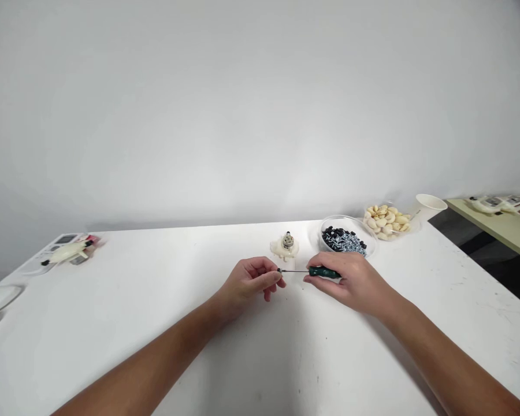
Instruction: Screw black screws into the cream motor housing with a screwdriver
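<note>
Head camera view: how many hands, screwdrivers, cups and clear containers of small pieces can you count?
Hands, left and right: 2
Screwdriver: 1
Cup: 1
Containers, dark-and-silver pieces and cream pieces: 2
Total: 6

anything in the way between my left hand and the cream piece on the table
Nothing visible stands between your left hand and the cream piece; the screwdriver in your right hand passes on its near side.

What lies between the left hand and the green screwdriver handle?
The head view shows the thin metal shaft spanning the stretch from the left hand to the green handle.
</note>
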{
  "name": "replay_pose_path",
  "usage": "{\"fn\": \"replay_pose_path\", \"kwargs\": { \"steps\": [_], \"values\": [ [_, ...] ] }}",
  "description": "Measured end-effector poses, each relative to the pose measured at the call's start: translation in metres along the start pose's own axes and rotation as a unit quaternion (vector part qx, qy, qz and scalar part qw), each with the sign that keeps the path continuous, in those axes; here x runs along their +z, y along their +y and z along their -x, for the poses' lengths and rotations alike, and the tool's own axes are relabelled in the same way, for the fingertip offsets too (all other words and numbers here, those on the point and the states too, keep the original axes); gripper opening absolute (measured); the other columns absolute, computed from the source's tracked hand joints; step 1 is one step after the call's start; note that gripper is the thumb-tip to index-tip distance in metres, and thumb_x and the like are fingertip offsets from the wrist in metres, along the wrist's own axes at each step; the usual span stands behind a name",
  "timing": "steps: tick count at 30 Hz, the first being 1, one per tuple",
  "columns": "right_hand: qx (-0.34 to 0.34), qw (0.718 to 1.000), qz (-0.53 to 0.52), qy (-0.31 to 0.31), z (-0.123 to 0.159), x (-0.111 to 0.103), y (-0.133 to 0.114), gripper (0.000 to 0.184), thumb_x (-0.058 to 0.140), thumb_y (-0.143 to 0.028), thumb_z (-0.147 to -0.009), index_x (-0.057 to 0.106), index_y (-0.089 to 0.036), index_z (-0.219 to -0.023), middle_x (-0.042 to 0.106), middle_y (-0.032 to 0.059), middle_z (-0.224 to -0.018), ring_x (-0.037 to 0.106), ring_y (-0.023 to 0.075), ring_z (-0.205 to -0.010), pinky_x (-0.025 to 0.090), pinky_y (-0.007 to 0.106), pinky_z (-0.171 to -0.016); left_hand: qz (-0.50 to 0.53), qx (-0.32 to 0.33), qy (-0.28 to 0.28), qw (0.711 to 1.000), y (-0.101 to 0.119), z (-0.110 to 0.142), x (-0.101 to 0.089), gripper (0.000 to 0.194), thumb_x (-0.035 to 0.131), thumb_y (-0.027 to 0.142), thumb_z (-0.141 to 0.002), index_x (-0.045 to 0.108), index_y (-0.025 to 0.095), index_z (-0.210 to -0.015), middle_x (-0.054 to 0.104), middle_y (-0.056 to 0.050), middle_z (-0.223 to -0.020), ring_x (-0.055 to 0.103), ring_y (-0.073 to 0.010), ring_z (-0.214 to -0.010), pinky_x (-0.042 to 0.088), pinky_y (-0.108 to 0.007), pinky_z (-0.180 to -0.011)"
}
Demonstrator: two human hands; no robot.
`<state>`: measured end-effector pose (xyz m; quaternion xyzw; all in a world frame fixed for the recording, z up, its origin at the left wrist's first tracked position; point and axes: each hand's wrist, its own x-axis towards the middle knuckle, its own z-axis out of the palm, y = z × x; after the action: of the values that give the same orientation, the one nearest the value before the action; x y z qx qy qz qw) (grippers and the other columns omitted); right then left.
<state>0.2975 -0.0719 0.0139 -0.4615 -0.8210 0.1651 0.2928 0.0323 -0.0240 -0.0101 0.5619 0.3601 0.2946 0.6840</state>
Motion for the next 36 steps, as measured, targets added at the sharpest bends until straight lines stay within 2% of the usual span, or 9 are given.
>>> {"fn": "replay_pose_path", "kwargs": {
  "steps": [10,14,17,19,21,26,30,33,36],
  "values": [
    [0.004,0.998,-0.014,-0.06,-0.002,-0.009,0.004,0.025,0.063,-0.044,-0.104,0.078,-0.025,-0.1,0.073,0.0014,-0.078,0.06,0.0165,-0.066,0.04,0.03,-0.063,-0.025,0.01,-0.027,0.999,-0.005,0.001,0.001,0.023,0.078,0.036,-0.087,0.068,0.015,-0.082,0.075,-0.006,-0.08,0.06,-0.0119,-0.06,0.057,-0.026,-0.056],
    [0.053,0.99,-0.078,-0.106,-0.002,-0.011,0.0,0.034,0.06,-0.047,-0.104,0.074,-0.023,-0.084,0.057,-0.0017,-0.062,0.045,0.0134,-0.057,0.032,0.028,-0.055,-0.053,0.012,-0.03,0.998,-0.01,0.001,-0.002,0.02,0.077,0.033,-0.088,0.07,0.016,-0.084,0.075,-0.007,-0.083,0.061,-0.0125,-0.063,0.058,-0.027,-0.058],
    [0.104,0.975,-0.145,-0.133,-0.002,-0.012,-0.003,0.041,0.059,-0.05,-0.103,0.07,-0.021,-0.075,0.043,-0.0029,-0.06,0.033,0.012,-0.054,0.026,0.027,-0.05,-0.073,0.013,-0.034,0.997,-0.012,0.002,-0.004,0.019,0.076,0.034,-0.09,0.07,0.016,-0.086,0.075,-0.007,-0.086,0.063,-0.0129,-0.064,0.058,-0.027,-0.06],
    [0.145,0.961,-0.182,-0.147,-0.002,-0.012,-0.002,0.043,0.06,-0.053,-0.102,0.071,-0.021,-0.075,0.04,-0.003,-0.061,0.03,0.0117,-0.054,0.023,0.027,-0.048,-0.1,0.013,-0.031,0.994,-0.012,0.003,-0.004,0.021,0.075,0.037,-0.09,0.07,0.017,-0.087,0.074,-0.005,-0.085,0.063,-0.0133,-0.064,0.057,-0.027,-0.06],
    [0.185,0.946,-0.209,-0.165,-0.002,-0.011,0.0,0.043,0.061,-0.056,-0.1,0.076,-0.022,-0.08,0.041,-0.0027,-0.061,0.03,0.0118,-0.054,0.021,0.027,-0.047,-0.159,0.035,-0.018,0.987,-0.01,0.005,-0.004,0.02,0.074,0.037,-0.091,0.071,0.017,-0.086,0.07,-0.003,-0.079,0.062,-0.0132,-0.064,0.053,-0.025,-0.059],
    [0.24,0.915,-0.25,-0.209,-0.002,-0.011,0.002,0.048,0.056,-0.063,-0.101,0.081,-0.023,-0.093,0.034,-0.0041,-0.06,0.029,0.0115,-0.054,0.022,0.026,-0.048,-0.306,0.158,0.016,0.939,-0.005,0.007,-0.002,0.011,0.071,0.029,-0.09,0.071,0.019,-0.086,0.068,-0.002,-0.079,0.06,-0.0128,-0.07,0.05,-0.024,-0.066],
    [0.251,0.914,-0.263,-0.179,-0.003,-0.011,-0.006,0.025,0.07,-0.046,-0.096,0.068,-0.026,-0.11,0.049,-0.0055,-0.069,0.037,0.0106,-0.055,0.026,0.024,-0.05,-0.275,0.126,0.031,0.953,-0.003,0.006,-0.003,0.016,0.069,0.031,-0.091,0.068,0.017,-0.084,0.065,0.0,-0.074,0.059,-0.0111,-0.064,0.047,-0.022,-0.059],
    [0.215,0.931,-0.261,-0.136,-0.002,-0.011,-0.01,0.014,0.071,-0.03,-0.096,0.059,-0.025,-0.101,0.059,-0.0048,-0.081,0.048,0.0115,-0.064,0.035,0.024,-0.057,-0.225,0.067,0.022,0.972,-0.003,0.004,-0.005,0.021,0.07,0.036,-0.092,0.066,0.017,-0.085,0.062,0.001,-0.073,0.06,-0.0111,-0.059,0.045,-0.021,-0.054],
    [0.165,0.959,-0.209,-0.092,-0.004,-0.012,-0.009,0.008,0.069,-0.032,-0.098,0.065,-0.025,-0.096,0.067,-0.0025,-0.089,0.058,0.0149,-0.078,0.041,0.027,-0.067,-0.204,0.052,0.025,0.977,-0.003,0.003,-0.006,0.022,0.072,0.037,-0.091,0.066,0.016,-0.086,0.062,0.001,-0.072,0.062,-0.0121,-0.06,0.046,-0.022,-0.055]
  ]
}}
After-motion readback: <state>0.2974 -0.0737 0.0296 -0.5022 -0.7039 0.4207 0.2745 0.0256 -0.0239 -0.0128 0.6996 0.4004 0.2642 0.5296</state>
